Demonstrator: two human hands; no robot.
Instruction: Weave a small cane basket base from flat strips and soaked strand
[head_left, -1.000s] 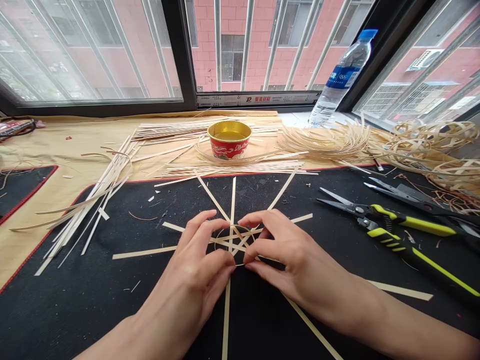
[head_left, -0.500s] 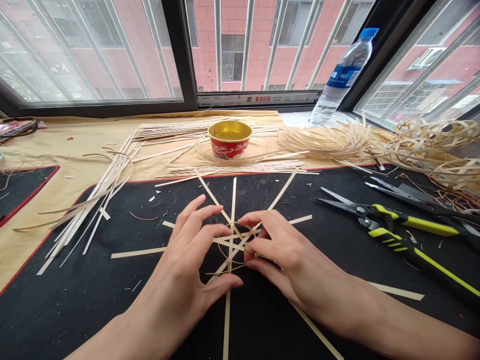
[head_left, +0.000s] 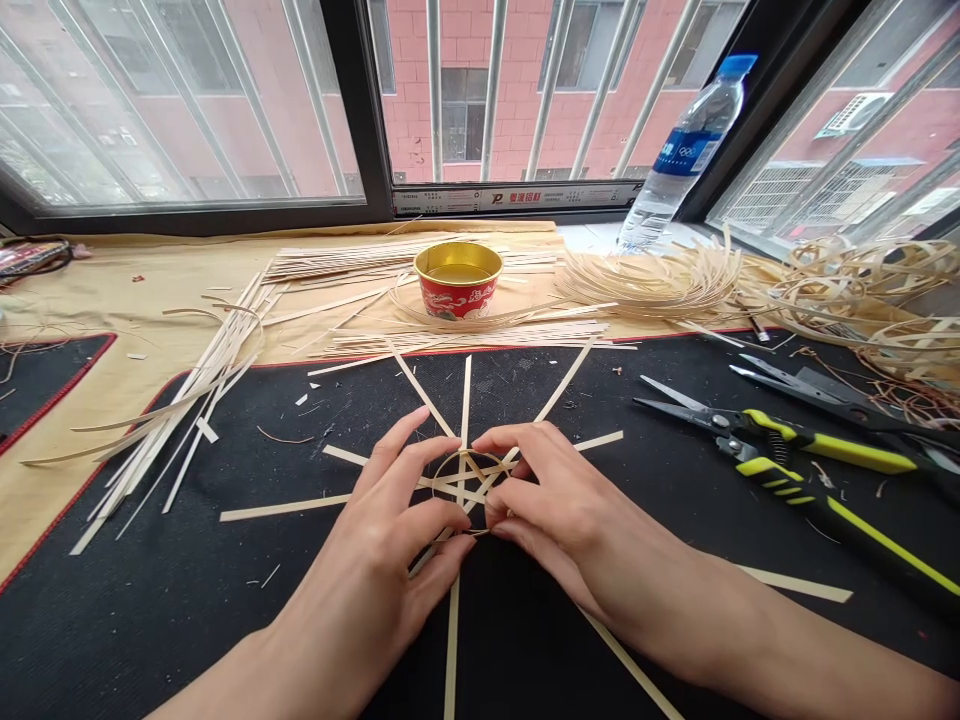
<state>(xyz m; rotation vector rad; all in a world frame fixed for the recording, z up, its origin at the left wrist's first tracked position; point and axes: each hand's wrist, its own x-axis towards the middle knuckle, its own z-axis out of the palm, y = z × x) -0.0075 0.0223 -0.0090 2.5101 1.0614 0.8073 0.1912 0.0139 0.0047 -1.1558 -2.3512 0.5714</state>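
Note:
Flat pale bamboo-like strips [head_left: 453, 640] cross in a star in front of me, their ends spreading over the black mat [head_left: 225, 640]. A thin narrow strip [head_left: 478, 532] curves in a ring round the crossing. My left hand [head_left: 390, 525] is at the left of the ring, thumb and forefinger pinched on the thin strip at its near side. From the right, my right hand [head_left: 570, 515] grips the ring, its fingertips closed on the thin strip beside the crossing. Parts of the ring and the star are hidden behind my fingers.
A red bowl [head_left: 459, 298] with a gold inside stands behind the mat, among piles of loose strips [head_left: 187, 400]. At right lie yellow-and-black pruning shears [head_left: 780, 455] and scissors [head_left: 832, 395]. Behind are coiled strips [head_left: 652, 280] and a water bottle [head_left: 686, 150] by the window.
My left thumb and fingers have come together from an open spread and closed on the thin strip's loose end. My right hand has barely moved.

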